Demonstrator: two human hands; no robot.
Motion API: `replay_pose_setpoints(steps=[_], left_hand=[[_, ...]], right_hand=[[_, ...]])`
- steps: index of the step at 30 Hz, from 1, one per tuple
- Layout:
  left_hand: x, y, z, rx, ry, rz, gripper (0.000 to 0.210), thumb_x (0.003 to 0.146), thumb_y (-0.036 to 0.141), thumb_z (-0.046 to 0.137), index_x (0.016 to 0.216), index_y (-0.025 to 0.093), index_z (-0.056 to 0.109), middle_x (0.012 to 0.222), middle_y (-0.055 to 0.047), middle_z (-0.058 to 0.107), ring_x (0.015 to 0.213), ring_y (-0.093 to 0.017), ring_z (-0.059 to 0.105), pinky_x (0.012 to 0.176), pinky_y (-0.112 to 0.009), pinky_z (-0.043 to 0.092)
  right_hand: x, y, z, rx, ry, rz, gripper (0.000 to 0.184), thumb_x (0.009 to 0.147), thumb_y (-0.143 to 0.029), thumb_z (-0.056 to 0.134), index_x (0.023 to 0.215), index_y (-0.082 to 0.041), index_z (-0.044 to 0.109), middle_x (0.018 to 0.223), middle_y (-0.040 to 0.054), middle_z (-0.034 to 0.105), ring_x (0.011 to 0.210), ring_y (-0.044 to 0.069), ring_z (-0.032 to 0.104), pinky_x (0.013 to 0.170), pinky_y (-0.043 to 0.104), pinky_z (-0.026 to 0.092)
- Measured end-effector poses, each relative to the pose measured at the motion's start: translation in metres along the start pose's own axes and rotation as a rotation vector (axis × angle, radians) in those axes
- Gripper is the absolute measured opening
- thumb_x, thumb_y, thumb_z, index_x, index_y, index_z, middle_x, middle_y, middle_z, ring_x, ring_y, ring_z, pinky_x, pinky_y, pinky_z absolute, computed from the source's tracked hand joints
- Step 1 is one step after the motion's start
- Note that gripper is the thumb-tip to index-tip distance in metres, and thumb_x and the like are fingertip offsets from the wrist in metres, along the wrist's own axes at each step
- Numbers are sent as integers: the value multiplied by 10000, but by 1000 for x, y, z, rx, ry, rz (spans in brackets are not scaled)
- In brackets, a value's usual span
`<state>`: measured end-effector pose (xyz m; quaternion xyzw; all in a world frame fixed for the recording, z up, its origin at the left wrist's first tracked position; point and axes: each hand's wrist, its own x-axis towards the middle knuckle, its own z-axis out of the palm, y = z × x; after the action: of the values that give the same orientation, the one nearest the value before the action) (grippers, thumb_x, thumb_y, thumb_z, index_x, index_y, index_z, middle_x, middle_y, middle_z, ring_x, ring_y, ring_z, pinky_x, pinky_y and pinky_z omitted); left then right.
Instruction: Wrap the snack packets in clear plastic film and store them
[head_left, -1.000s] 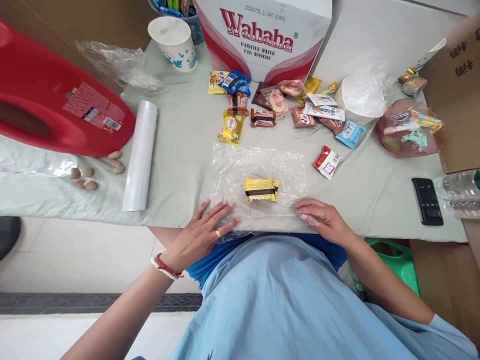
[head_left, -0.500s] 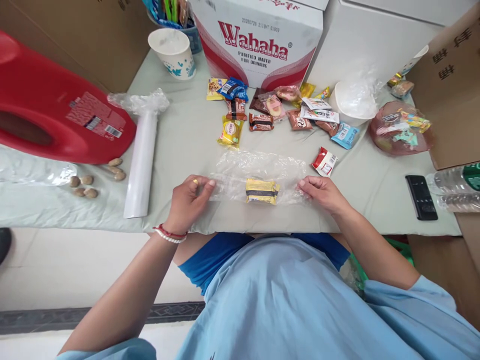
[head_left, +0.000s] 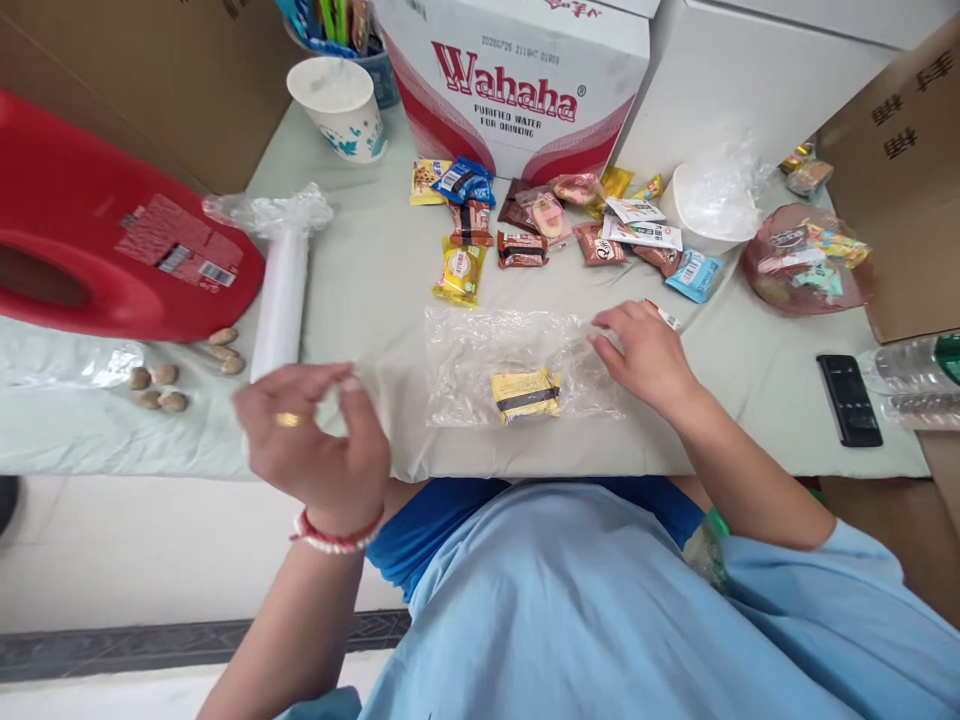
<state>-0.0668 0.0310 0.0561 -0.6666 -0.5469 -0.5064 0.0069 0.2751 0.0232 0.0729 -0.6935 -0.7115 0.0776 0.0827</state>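
Observation:
A clear plastic bag (head_left: 465,390) lies flat and wrinkled near the table's front edge. On it rests a small yellow snack packet (head_left: 526,396) with a black band. My right hand (head_left: 645,355) hovers at the bag's upper right corner, fingers apart; whether it touches the film is unclear. Behind that hand, a red-and-white packet (head_left: 666,316) is mostly hidden. My left hand (head_left: 319,440), slightly blurred, is lifted left of the bag with curved fingers and nothing visible in them. It covers the lower end of a white plastic roll (head_left: 281,300).
Several wrapped snacks (head_left: 523,249) lie before the Wahaba-style carton marked Wahaha (head_left: 517,100). A red jug (head_left: 112,240) and several nuts (head_left: 165,375) stand left. Paper cups (head_left: 337,105), a pink bowl (head_left: 806,295) and a black phone (head_left: 849,400) surround the work area.
My left hand has let go of the bag's left edge and moved left and up toward the camera. My right hand has opened and shifted slightly up, covering most of the red-and-white packet.

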Motion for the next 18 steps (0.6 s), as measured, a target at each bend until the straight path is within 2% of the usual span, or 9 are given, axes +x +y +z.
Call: replay_pose_setpoints(steps=[3, 4, 6, 9, 12, 15, 18], left_hand=[[-22, 44, 6, -239, -376, 284, 300, 930, 116, 627, 1194, 242, 695, 1092, -69, 729, 1069, -257, 675, 933, -450, 538], [-29, 54, 13, -238, -477, 327, 300, 949, 123, 613, 1220, 231, 685, 1130, -77, 739, 1084, -255, 669, 929, -441, 531], [-39, 64, 33, -135, -602, 335, 251, 998, 174, 578, 1218, 208, 692, 1166, -90, 755, 1078, -262, 655, 881, -437, 508], [-46, 61, 57, 31, -703, 293, 237, 1042, 244, 536, 1182, 195, 721, 1177, -94, 768, 1044, -273, 637, 805, -439, 461], [-45, 56, 64, 80, -763, 292, 267, 1057, 256, 509, 1197, 199, 729, 1218, -90, 762, 1046, -272, 625, 792, -441, 442], [-42, 57, 62, 105, -802, 296, 284, 1064, 271, 492, 1189, 207, 739, 1222, -91, 760, 1030, -276, 619, 789, -447, 442], [-39, 60, 60, 118, -836, 275, 294, 1063, 279, 484, 1178, 218, 747, 1221, -95, 762, 1008, -284, 620, 796, -457, 451]], right_hand=[[45, -12, 17, 41, -88, -117, 419, 1014, -334, 549, 1367, -128, 641, 1325, 182, 654, 1207, 342, 550, 1024, 443, 442], [59, -17, 25, 39, -132, -131, 450, 997, -348, 587, 1384, -123, 629, 1352, 188, 642, 1217, 342, 547, 1028, 437, 441], [79, -25, 40, 24, -203, -113, 483, 946, -378, 675, 1358, -127, 640, 1313, 186, 659, 1189, 336, 561, 997, 419, 448], [96, -30, 50, 117, -304, -43, 317, 889, -297, 718, 1172, -152, 712, 1042, 108, 724, 994, 263, 612, 858, 332, 449], [98, -25, 44, 368, -385, -28, 147, 871, -227, 666, 972, -140, 727, 784, 12, 661, 739, 160, 559, 717, 267, 398], [85, -23, 28, 576, -353, -71, 170, 866, -293, 663, 933, -145, 712, 679, -47, 549, 630, 118, 462, 642, 249, 348], [56, -29, 12, 644, -328, -188, 220, 919, -364, 623, 965, -174, 723, 646, -58, 506, 613, 119, 437, 643, 245, 347]])
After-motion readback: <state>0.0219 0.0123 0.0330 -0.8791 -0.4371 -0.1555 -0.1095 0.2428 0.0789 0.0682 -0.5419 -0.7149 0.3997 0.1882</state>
